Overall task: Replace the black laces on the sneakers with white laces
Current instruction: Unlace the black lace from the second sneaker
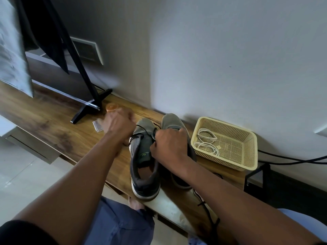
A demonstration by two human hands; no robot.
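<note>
Two sneakers (146,161), two white laces (206,140).

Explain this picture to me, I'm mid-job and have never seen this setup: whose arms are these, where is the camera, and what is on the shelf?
There is no machine: a person wears one camera on the head, looking down at both bare arms. On the wooden shelf stand two grey sneakers. The left hand, blurred, seems to pull a black lace from the left sneaker. The right hand rests curled on the right sneaker; its grip is hidden. The white laces lie in the yellow basket. Another black lace hangs off the front edge.
</note>
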